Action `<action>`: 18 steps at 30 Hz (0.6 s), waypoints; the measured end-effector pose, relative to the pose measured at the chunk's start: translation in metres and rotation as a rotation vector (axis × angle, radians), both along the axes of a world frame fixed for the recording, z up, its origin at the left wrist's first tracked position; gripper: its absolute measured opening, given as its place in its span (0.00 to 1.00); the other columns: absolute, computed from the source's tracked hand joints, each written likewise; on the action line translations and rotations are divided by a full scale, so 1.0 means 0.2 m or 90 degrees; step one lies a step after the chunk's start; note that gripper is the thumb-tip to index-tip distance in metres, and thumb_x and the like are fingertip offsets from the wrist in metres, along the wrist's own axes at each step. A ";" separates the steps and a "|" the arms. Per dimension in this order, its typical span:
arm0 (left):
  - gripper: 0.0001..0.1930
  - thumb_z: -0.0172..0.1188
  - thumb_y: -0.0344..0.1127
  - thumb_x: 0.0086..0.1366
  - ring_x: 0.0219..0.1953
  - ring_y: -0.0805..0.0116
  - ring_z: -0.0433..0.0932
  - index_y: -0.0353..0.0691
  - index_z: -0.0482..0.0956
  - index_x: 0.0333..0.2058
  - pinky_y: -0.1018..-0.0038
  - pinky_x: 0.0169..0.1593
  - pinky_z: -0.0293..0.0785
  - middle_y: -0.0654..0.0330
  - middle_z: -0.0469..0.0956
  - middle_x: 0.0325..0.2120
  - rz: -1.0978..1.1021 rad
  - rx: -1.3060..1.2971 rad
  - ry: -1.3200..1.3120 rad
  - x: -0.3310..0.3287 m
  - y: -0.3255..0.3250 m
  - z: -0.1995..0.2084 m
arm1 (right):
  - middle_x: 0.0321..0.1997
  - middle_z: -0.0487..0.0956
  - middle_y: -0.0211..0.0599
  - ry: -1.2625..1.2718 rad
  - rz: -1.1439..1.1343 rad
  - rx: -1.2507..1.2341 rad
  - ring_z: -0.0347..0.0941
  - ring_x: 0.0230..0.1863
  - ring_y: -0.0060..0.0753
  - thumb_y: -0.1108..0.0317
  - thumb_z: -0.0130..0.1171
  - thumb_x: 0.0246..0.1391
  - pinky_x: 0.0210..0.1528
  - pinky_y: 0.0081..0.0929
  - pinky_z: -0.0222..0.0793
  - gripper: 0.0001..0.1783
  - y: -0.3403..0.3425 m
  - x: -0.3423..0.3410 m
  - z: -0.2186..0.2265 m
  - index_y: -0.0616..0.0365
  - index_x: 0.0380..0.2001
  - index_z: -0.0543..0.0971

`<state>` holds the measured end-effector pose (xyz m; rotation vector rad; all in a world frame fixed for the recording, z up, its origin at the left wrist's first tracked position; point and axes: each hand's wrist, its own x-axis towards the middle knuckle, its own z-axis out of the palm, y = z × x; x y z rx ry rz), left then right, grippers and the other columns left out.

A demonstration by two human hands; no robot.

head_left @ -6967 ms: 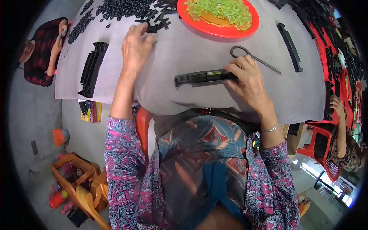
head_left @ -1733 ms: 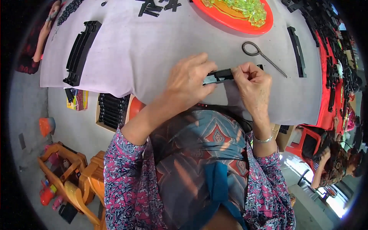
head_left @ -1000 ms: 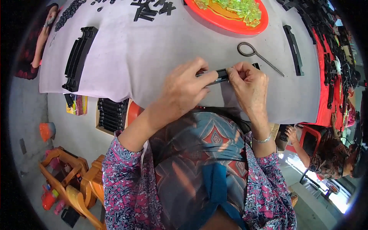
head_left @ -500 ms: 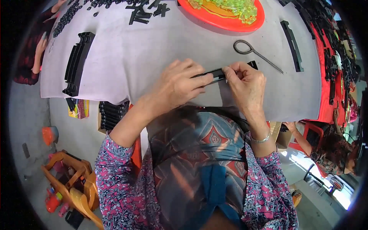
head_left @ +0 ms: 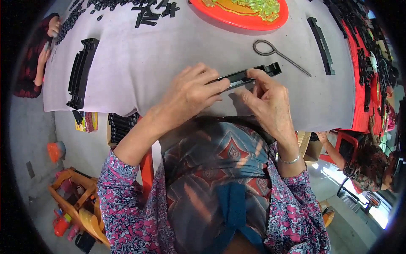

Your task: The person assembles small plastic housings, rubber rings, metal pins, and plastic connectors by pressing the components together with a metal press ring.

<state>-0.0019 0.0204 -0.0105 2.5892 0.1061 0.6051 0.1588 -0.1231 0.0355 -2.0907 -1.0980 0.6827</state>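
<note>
A long black plastic bar point(head_left: 237, 78) is between my hands, slightly tilted, its right end higher. My left hand point(head_left: 192, 89) is closed round its left end, with the fingers covering that part. My right hand point(head_left: 272, 97) rests its index fingertip on the bar near the right end. The right thumb is spread away below the bar, so that hand is not pinching it. A metal pin with a ring-shaped handle point(head_left: 275, 50) lies on the cloth just beyond my right hand.
On the grey table cloth point(head_left: 127, 63) sit black bars at left point(head_left: 82, 72) and right point(head_left: 321, 46). Farther off are a red plate point(head_left: 241, 23) of yellow-green clear pieces, black strips point(head_left: 148, 17) and small black parts point(head_left: 69, 25). People sit at both sides.
My right thumb has come away from the bar, opening the pinch, and more of the bar's right end shows. My left hand keeps its hold. The view has shifted slightly.
</note>
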 end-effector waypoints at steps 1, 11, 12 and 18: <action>0.23 0.72 0.29 0.48 0.39 0.55 0.73 0.41 0.81 0.46 0.64 0.41 0.72 0.58 0.76 0.35 0.001 0.000 0.005 0.00 0.00 0.00 | 0.16 0.73 0.41 -0.001 -0.002 0.001 0.70 0.18 0.31 0.64 0.69 0.47 0.24 0.32 0.66 0.22 -0.01 0.00 -0.01 0.67 0.43 0.79; 0.23 0.70 0.27 0.48 0.38 0.55 0.72 0.40 0.80 0.46 0.64 0.40 0.73 0.58 0.75 0.35 0.020 -0.013 0.006 0.03 -0.05 0.04 | 0.19 0.75 0.43 -0.024 0.023 -0.001 0.75 0.21 0.40 0.62 0.70 0.45 0.28 0.35 0.69 0.30 0.00 0.01 -0.06 0.67 0.51 0.75; 0.21 0.70 0.27 0.49 0.38 0.55 0.73 0.39 0.79 0.45 0.63 0.40 0.73 0.58 0.75 0.35 0.041 -0.008 0.026 0.04 -0.07 0.06 | 0.19 0.75 0.43 -0.020 0.025 0.001 0.75 0.21 0.40 0.62 0.70 0.45 0.28 0.36 0.69 0.30 0.00 0.01 -0.06 0.66 0.51 0.76; 0.16 0.64 0.24 0.53 0.39 0.56 0.74 0.39 0.79 0.42 0.63 0.39 0.73 0.58 0.76 0.37 0.097 -0.025 0.028 0.07 -0.11 0.08 | 0.17 0.75 0.42 -0.138 0.005 0.007 0.74 0.19 0.42 0.61 0.71 0.45 0.25 0.38 0.68 0.27 0.00 -0.01 -0.08 0.63 0.47 0.77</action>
